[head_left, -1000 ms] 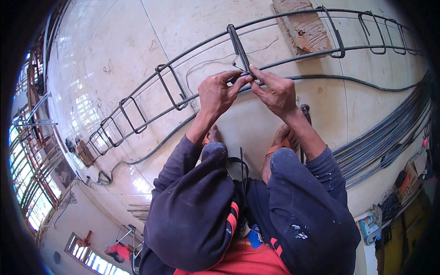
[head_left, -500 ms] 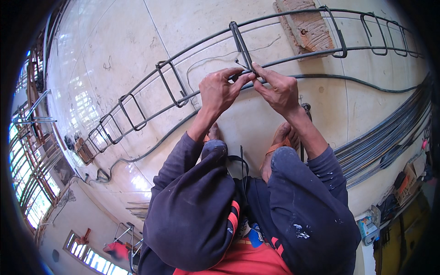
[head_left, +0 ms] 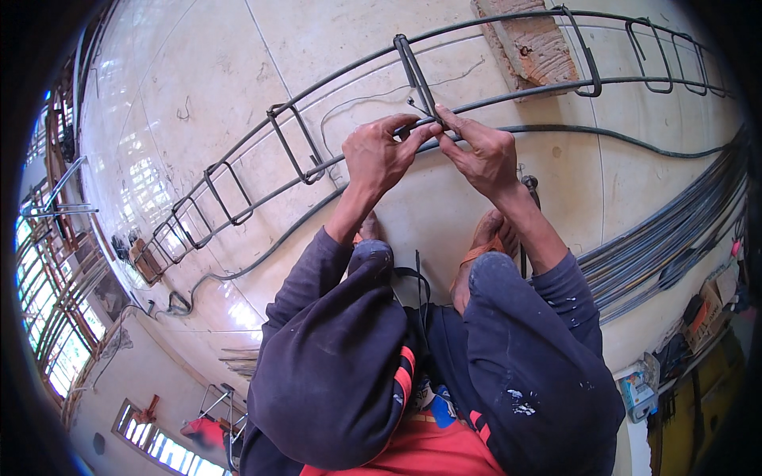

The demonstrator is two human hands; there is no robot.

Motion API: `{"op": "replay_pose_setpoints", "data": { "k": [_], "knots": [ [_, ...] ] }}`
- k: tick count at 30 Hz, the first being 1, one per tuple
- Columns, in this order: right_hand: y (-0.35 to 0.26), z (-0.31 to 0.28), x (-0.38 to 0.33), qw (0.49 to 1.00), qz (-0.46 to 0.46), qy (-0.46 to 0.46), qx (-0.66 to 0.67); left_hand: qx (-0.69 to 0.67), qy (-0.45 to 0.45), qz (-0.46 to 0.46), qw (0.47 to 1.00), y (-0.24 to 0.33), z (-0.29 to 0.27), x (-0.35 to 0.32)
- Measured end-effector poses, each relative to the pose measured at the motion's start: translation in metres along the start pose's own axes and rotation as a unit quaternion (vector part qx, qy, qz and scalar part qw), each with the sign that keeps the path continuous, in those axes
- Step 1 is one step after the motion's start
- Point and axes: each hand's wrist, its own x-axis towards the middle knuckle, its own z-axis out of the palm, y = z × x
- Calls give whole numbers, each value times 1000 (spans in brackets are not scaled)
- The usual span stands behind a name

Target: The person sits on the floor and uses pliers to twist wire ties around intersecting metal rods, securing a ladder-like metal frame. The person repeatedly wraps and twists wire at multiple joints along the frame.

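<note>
Beside a dark stirrup (head_left: 418, 77), left fingers (head_left: 417, 140) and right fingers (head_left: 470, 129) pinch closed around the lower bar (head_left: 492, 99)

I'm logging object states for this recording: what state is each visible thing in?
Left hand: fingers pinched at the frame's near bar
Right hand: fingers pinched beside it
Steel frame: assembled, crosspieces between long bars
Block: rough-surfaced, under the frame
Single bar: bent, along the floor
Rods: bunched side by side
Trousers: white-spotted
</note>
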Motion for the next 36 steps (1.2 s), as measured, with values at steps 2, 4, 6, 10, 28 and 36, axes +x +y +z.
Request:
{"op": "replay_pose_setpoints", "data": {
  "k": [2,4,6,10,28,36],
  "knots": [
    [-1,-1,0,1000,2,-2,-1,2,1,0,1000,1,0,0],
    [0,-1,-1,1000,5,-5,-4,-4,-1,-1,1000,1,1,0],
    [-1,-1,0,1000,7,-6,-6,-8,1,2,1000,1,1,0],
    [-2,-1,0,1000,4,-3,-10,-1,4,4,1000,0,1,-1],
    [-48,-74,-17,974,198,-23,104,-13,64,51,997,2,6,-8],
    [-83,-110,-36,951,226,-167,125,-32,192,217,957,-8,9,-19]
  ]
}}
